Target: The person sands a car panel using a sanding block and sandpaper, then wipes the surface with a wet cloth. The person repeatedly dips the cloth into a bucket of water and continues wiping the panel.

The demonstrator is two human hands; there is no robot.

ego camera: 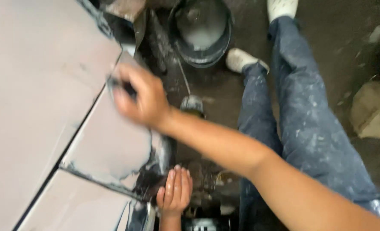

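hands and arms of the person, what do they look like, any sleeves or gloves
Both are bare: no gloves, no sleeves in view. The right hand is motion-blurred, its forearm uncovered up to the frame edge. The left hand looks wet and shiny. No watch or rings visible. Paint-speckled blue trousers are worn below.

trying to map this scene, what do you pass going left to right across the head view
pale filled panel → right hand gripping a small dark tool, blurred → bucket → paint-spattered jeans → crumpled cardboard piece
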